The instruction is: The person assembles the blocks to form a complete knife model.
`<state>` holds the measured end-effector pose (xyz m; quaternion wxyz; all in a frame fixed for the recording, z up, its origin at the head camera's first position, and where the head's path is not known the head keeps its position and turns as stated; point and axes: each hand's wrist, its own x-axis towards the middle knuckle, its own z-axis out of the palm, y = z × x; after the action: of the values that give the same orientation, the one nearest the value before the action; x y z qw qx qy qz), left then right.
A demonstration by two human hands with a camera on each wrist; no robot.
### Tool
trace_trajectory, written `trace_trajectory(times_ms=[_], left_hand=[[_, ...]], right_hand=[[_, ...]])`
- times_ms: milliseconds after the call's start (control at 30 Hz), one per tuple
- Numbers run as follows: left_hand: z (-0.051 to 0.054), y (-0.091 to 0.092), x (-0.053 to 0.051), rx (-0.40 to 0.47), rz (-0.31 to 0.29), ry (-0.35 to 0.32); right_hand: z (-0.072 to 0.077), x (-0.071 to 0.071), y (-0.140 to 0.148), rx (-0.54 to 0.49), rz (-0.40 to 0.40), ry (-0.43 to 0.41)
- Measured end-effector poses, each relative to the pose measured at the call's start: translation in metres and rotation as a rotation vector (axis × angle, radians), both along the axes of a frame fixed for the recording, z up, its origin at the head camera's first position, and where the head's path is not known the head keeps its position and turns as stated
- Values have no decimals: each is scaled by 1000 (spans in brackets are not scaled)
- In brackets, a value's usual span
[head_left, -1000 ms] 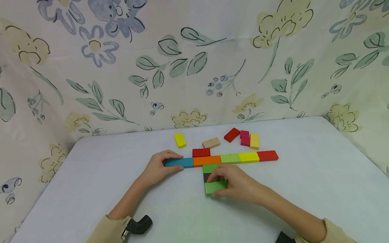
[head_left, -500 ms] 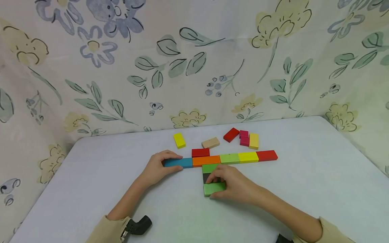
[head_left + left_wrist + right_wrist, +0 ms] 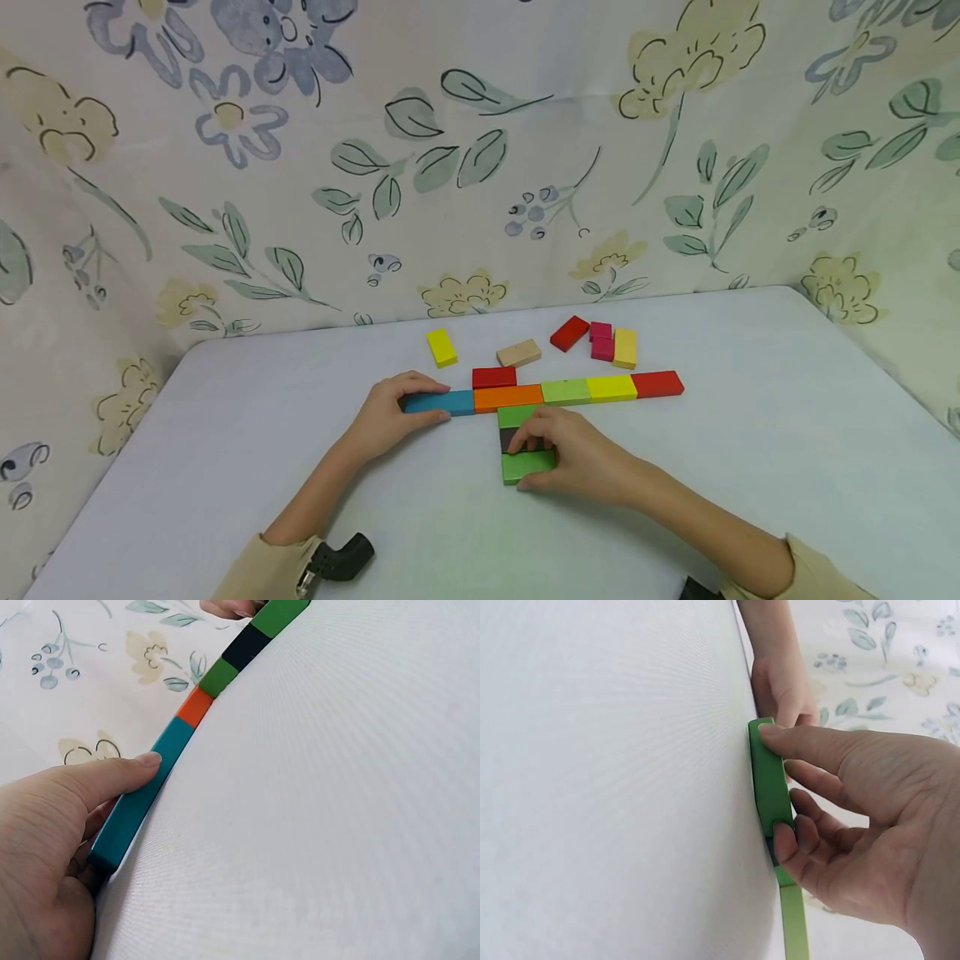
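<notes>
My left hand [image 3: 384, 417] grips the left end of a blue block [image 3: 459, 402], thumb on the near side, fingers behind. That block starts a row continuing right with orange [image 3: 508, 398], light green [image 3: 566, 392], yellow [image 3: 611, 388] and red [image 3: 658, 384] blocks. From the orange block a short column runs toward me: a green block [image 3: 516, 416], a black block [image 3: 507, 440] and a second green block [image 3: 521, 469]. My right hand [image 3: 588, 457] pinches this nearest green block; the right wrist view shows the thumb at one end of its face and a fingertip at the other.
A red block [image 3: 494, 377] lies against the row's far side. Behind are a yellow block [image 3: 442, 347], a plain wooden block [image 3: 519, 352], a tilted red block [image 3: 569, 333], two small crimson blocks [image 3: 602, 348] and a yellow-orange block [image 3: 625, 348]. Patterned cloth [image 3: 480, 250] hangs beyond the table.
My right hand and the nearest green block have shifted very slightly left, squaring it with the column. The left hand keeps its hold on the blue block.
</notes>
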<state>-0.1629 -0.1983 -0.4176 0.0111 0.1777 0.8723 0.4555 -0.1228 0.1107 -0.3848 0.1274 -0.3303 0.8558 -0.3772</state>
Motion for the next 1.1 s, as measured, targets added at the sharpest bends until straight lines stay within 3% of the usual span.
trace_trajectory(times_ms=[400,633,900,1100], left_hand=[[3,0,2,15,-10,-1],[9,10,6,31,10,65],[15,34,17,68,5,121],[14,49,26,115,-55,152]], right_hand=[[-1,-1,3,-3,-6,-33],[10,-4,7,-12,-8,-57],[24,-11,20,-26,-29,8],[36,-19,32,-17,-83,70]])
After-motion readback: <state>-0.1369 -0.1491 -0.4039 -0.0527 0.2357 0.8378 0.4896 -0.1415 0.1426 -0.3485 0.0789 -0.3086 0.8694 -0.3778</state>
